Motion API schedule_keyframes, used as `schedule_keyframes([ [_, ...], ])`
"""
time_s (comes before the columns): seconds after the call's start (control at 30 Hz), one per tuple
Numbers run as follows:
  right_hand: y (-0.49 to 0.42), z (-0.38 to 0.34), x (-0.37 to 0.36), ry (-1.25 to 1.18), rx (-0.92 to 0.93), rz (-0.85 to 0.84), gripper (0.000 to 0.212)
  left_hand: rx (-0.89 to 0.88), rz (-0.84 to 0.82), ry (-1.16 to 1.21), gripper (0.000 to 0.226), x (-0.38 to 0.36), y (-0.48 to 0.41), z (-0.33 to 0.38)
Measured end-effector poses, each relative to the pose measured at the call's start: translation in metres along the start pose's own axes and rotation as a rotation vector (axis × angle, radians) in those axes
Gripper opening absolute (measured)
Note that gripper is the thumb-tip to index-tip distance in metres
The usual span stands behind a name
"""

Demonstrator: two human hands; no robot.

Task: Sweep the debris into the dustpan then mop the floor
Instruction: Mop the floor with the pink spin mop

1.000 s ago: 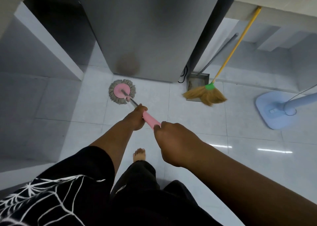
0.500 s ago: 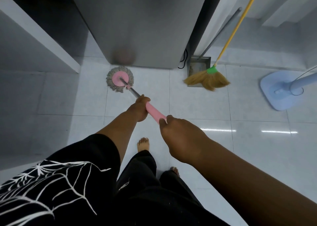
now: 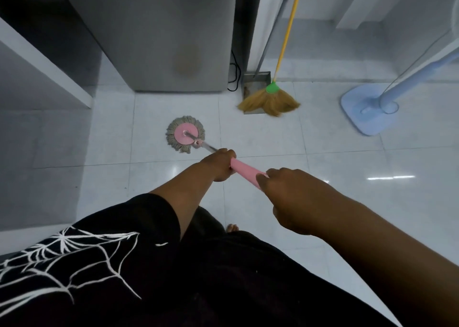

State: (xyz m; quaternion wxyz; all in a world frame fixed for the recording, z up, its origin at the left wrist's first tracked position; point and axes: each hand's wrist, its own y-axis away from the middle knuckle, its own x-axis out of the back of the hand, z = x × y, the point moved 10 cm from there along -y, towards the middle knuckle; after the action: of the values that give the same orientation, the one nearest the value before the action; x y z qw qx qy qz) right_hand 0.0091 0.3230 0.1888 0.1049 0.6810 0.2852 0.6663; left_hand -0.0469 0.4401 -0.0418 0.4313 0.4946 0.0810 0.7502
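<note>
1. The mop [image 3: 210, 148] slants down and away from the hands to the white tiled floor [image 3: 323, 202]. Its round head [image 3: 185, 134], a pink disc ringed with grey strands, lies flat on a tile just ahead and left of the left hand.
2. The left hand [image 3: 218, 164] is the forward one. Its fingers are curled tight round the far end of the pink grip [image 3: 244, 170], where the bare metal shaft begins.
3. The right hand [image 3: 290, 197] is closed round the near end of the same grip, knuckles up. A short stretch of pink shows between the two hands.
4. Ahead and right of the hands, well apart from the mop head, the grey dustpan [image 3: 257, 78] sits on the floor. Its long handle leans up toward the wall.
5. The broom [image 3: 270, 100], with yellow pole, green collar and straw bristles, stands beside that handle. Its bristles are spread over the dustpan's mouth.
6. Straight beyond the mop head rises a grey cabinet [image 3: 161, 28], with a black cable [image 3: 233, 76] hanging at its right edge.
7. Far right of the hands is a pale blue fan base [image 3: 367, 110].
8. Below the hands are black clothing with a white web print [image 3: 62, 252] and bare toes [image 3: 232, 227].
</note>
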Motion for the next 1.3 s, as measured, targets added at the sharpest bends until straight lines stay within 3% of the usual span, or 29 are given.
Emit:
schedule_keyframes([
  [0.13,0.037,0.012,-0.003,0.008,-0.029,-0.005,0.028,-0.126,-0.010,0.044,0.030,-0.021,0.010,0.039],
  [0.47,0.018,0.003,0.009,0.047,-0.012,-0.003,0.031,-0.117,0.005,0.125,0.031,-0.012,0.003,0.017],
  [1.07,-0.206,-0.069,0.093,-0.027,-0.066,-0.007,0.047,-0.115,-0.034,0.063,0.044,0.148,-0.090,-0.157],
  [1.3,-0.221,-0.074,0.092,-0.091,-0.144,0.022,0.054,-0.155,-0.107,-0.062,0.038,0.158,-0.096,-0.163],
])
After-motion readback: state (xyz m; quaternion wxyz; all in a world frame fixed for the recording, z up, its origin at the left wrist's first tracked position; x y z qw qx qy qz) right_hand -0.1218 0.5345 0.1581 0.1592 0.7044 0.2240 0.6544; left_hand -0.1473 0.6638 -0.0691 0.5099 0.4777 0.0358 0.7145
